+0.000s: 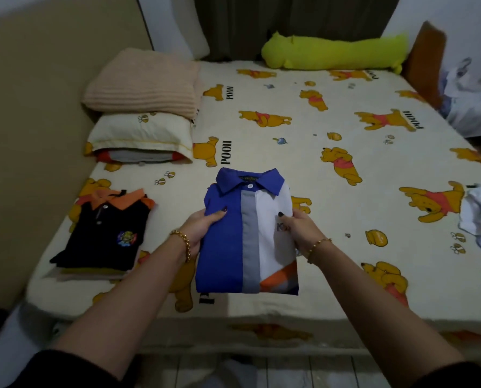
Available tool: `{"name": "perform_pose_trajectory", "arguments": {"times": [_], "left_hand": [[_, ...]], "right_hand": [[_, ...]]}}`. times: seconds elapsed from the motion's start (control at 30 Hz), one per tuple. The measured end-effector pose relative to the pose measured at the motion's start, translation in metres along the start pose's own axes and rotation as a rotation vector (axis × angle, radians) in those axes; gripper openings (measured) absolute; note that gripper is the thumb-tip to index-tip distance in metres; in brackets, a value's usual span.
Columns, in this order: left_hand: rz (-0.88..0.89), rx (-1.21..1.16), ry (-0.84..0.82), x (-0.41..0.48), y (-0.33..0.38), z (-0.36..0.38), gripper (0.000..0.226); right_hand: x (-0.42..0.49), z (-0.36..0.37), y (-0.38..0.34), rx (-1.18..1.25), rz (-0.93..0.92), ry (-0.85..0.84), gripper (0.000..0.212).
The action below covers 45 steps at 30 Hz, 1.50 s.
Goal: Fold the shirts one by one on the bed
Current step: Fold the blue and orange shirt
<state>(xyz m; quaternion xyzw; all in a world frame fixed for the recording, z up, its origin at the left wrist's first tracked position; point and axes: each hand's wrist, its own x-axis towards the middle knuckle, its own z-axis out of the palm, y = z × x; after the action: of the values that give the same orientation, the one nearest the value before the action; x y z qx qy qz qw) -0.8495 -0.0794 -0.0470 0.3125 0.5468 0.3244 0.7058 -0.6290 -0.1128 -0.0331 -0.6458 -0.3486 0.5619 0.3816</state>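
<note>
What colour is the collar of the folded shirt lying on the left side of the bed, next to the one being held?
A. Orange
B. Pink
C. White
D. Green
A: the black shirt lying folded to the left of the blue and white shirt has an orange collar, while both hands grip the blue and white one.

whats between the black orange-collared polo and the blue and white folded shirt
Head view: only a strip of cream bear-print bed sheet, crossed by the left hand gripping the blue, grey and white folded shirt.
</note>
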Motion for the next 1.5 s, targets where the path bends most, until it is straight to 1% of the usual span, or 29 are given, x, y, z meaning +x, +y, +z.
{"name": "perform_pose_trajectory", "arguments": {"times": [0.1, 0.2, 0.3, 0.37, 0.43, 0.57, 0.67, 0.77, 0.87, 1.0, 1.13, 1.23, 1.27, 1.33, 1.4, 1.43, 1.47, 1.5], "left_hand": [[0.008, 0.021, 0.039, -0.030, -0.020, -0.030, 0.041], [0.011, 0.004, 0.063, -0.054, -0.033, -0.061, 0.040], [0.026, -0.037, 0.091, -0.068, -0.033, -0.099, 0.033], [0.027, -0.034, 0.106, -0.073, -0.029, -0.122, 0.037], [0.024, -0.025, 0.141, -0.074, -0.026, -0.156, 0.043], [-0.006, 0.010, 0.223, -0.062, -0.013, -0.230, 0.043], [0.012, 0.056, 0.300, -0.039, 0.009, -0.291, 0.034], [0.016, 0.139, 0.364, -0.013, 0.023, -0.344, 0.027], [-0.013, 0.193, 0.393, 0.014, 0.032, -0.386, 0.028], [0.006, 0.280, 0.371, 0.046, 0.041, -0.415, 0.027], [0.031, 0.350, 0.359, 0.071, 0.032, -0.430, 0.030], [0.049, 0.389, 0.389, 0.082, 0.017, -0.436, 0.030], [0.051, 0.397, 0.396, 0.084, 0.013, -0.437, 0.032], [0.039, 0.421, 0.397, 0.088, 0.008, -0.439, 0.038], [0.060, 0.514, 0.440, 0.092, 0.009, -0.440, 0.055], [0.113, 0.627, 0.499, 0.093, 0.010, -0.438, 0.065], [0.190, 0.775, 0.561, 0.092, 0.012, -0.435, 0.069], [0.290, 0.924, 0.603, 0.091, 0.014, -0.430, 0.068]], "right_hand": [[-0.031, 0.027, 0.015, 0.029, -0.002, -0.049, 0.024], [-0.048, 0.058, 0.026, 0.016, 0.014, -0.072, 0.021], [-0.050, 0.095, 0.026, -0.055, 0.032, -0.104, 0.029], [-0.047, 0.118, 0.026, -0.098, 0.039, -0.124, 0.032], [-0.037, 0.151, 0.027, -0.136, 0.029, -0.163, 0.031], [-0.007, 0.223, 0.028, -0.233, 0.023, -0.222, 0.029], [0.025, 0.286, 0.024, -0.210, 0.016, -0.238, 0.035], [0.051, 0.342, 0.021, -0.183, 0.033, -0.226, 0.035], [0.076, 0.387, 0.024, -0.185, 0.022, -0.193, 0.034], [0.103, 0.421, 0.032, -0.267, -0.049, -0.081, 0.036], [0.123, 0.440, 0.048, -0.303, -0.060, -0.015, 0.019], [0.130, 0.447, 0.060, -0.322, -0.020, 0.023, 0.019], [0.131, 0.448, 0.063, -0.329, -0.005, 0.028, 0.023], [0.133, 0.449, 0.068, -0.350, 0.024, 0.022, 0.037], [0.133, 0.450, 0.068, -0.405, 0.007, 0.057, 0.055], [0.133, 0.451, 0.068, -0.493, -0.050, 0.113, 0.063], [0.133, 0.453, 0.066, -0.615, -0.140, 0.176, 0.066], [0.132, 0.457, 0.064, -0.746, -0.255, 0.219, 0.065]]}}
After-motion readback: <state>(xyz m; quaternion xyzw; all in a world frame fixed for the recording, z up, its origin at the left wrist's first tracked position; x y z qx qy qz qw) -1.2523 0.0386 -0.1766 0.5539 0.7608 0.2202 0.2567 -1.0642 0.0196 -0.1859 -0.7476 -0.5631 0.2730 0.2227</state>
